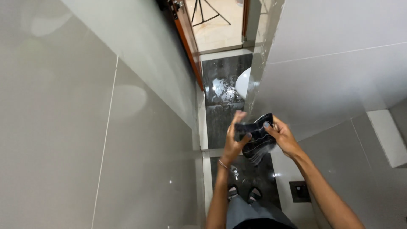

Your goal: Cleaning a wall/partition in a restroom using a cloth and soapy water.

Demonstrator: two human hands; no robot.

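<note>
Holding a dark, glossy, flexible object (256,138) between both hands, I read the grip as closed on each side: the left hand (234,142) clamps the object's left edge, thumb laid over the front face and fingers rising behind it, while the right hand (283,138) clamps the upper right corner, thumb pressed on top. The object sits chest-high in front of me, above the floor, and touches nothing but the two hands. I cannot tell what kind of item it is; it looks like a black pad or folded sheet with pale streaks or a wet sheen on its lower part. Its long axis runs roughly left to right, tilted so the right end stands higher. Both hands lie at equal reach, one at each end, so neither is nearer. A thin bangle (223,163) circles the left wrist. Below the hands, two sandalled feet (243,194) stand on dark floor tile (220,123), with a square floor drain (300,190) just to the right. Glossy grey wall tiles (85,127) close in on both sides, and a wooden door (188,40) stands open ahead, beside a white rounded fixture (243,82).
</note>
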